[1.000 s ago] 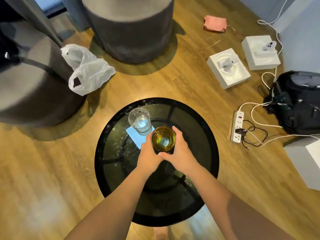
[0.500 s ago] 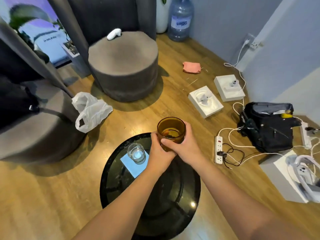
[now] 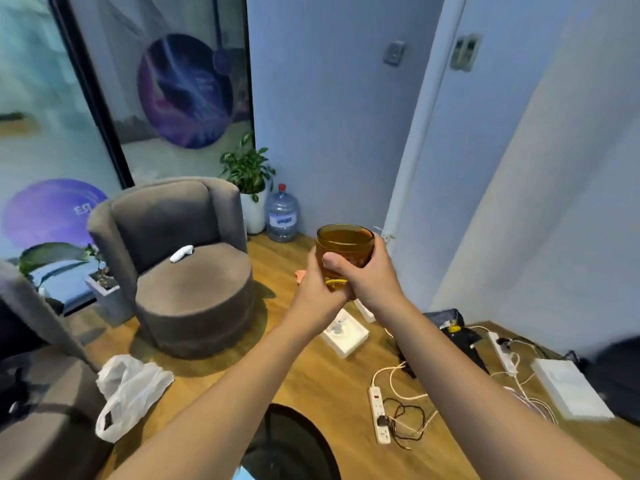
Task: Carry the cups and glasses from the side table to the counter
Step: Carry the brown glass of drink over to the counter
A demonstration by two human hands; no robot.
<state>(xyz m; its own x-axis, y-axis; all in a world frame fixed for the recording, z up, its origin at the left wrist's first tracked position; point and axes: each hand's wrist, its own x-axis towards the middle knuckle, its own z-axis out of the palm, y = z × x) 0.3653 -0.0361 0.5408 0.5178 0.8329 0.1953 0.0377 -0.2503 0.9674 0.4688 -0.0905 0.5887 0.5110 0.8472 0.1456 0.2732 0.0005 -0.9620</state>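
An amber glass [image 3: 346, 249] is held up in front of me, well above the floor. My left hand [image 3: 317, 289] cups it from the left and below, and my right hand [image 3: 369, 277] wraps it from the right with the thumb across its front. Only the far edge of the round black side table [image 3: 298, 441] shows at the bottom of the view, between my forearms. The clear glass is out of view.
A grey armchair [image 3: 187, 268] stands ahead on the left, with a white plastic bag [image 3: 128, 393] nearer. White boxes [image 3: 344, 334], power strips [image 3: 379, 414] with loose cables and a dark bag [image 3: 450, 323] lie on the wooden floor to the right. A water jug [image 3: 282, 216] and a potted plant [image 3: 247, 171] stand by the wall.
Both hands have lifted the amber glass off the side table and raised it. My view has tilted up from the table to the room; the clear glass has dropped out of view.
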